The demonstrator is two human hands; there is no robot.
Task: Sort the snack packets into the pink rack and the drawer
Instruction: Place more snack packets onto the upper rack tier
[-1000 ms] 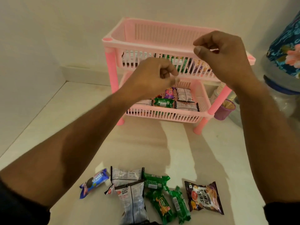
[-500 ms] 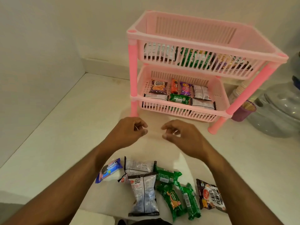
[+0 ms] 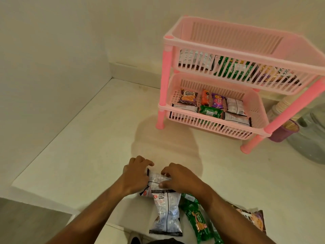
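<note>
One two-tier pink rack (image 3: pixel 228 43), seven snack packets on its lower tier (image 3: pixel 211 111), two hands, two silver peanut packets (image 3: pixel 167 213) on the counter, one purple cup (image 3: pixel 283 132)

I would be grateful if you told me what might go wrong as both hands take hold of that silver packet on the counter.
1. The left hand and right hand grip the silver packet, whose near edge looks tucked under a second silver peanut packet; lifting may drag that one along.
2. The pink rack already holds many packets on both shelves, so another may not lie flat.
</note>
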